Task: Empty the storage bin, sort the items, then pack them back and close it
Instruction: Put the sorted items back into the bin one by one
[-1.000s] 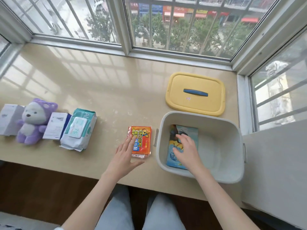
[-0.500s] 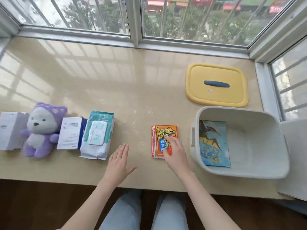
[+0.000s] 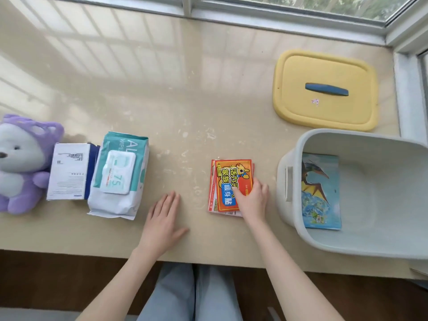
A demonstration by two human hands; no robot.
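The lid [image 3: 324,66] is yellow with a blue handle [image 3: 326,89]; the bin [image 3: 287,205] pale grey; the packets [image 3: 229,181] orange-red; the plush [image 3: 20,163] purple and white; the wipes [image 3: 120,172] teal and white.

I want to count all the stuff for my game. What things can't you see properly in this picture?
- Purple plush toy, head view: its left side is cut off by the picture edge.
- Orange packets: the right hand covers a corner, and the pile hides how many lie underneath.
- Storage bin: its right side runs off the edge.
- White box: the print is too small to read.
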